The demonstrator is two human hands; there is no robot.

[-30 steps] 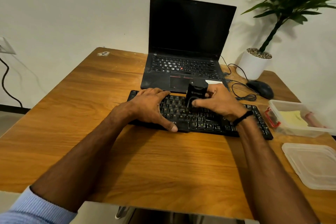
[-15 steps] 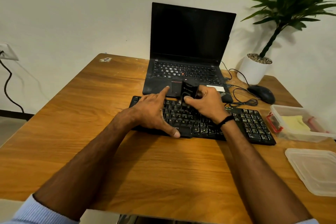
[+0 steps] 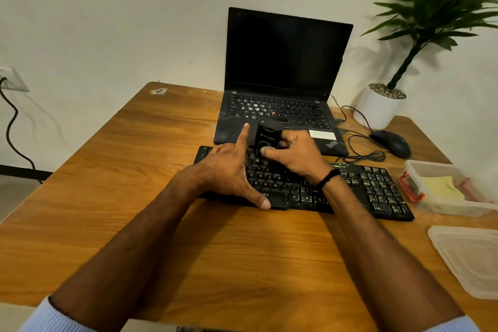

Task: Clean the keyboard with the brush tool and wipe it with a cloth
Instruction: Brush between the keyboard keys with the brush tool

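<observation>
Left sleeve point(image 3: 54, 315) – pale blue fabric, fine ribbed lines across cuff; only cuff end visible, bottom-left corner. Right sleeve point(image 3: 458, 325) – same pale blue, thin sliver at bottom-right edge, texture too small to tell. Left forearm point(image 3: 140, 245) and right forearm point(image 3: 377, 250) bare from cuff to wrist. Narrow black wristband point(image 3: 327, 178) on right wrist, snug, plain; clasp or marking not discernible. Short thumbnail on left hand point(image 3: 229, 170).

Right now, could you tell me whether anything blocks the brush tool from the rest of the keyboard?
The left hand rests on the left keys of the keyboard, beside the brush tool that the right hand grips. Nothing else visible lies on the keys to the right.
</observation>
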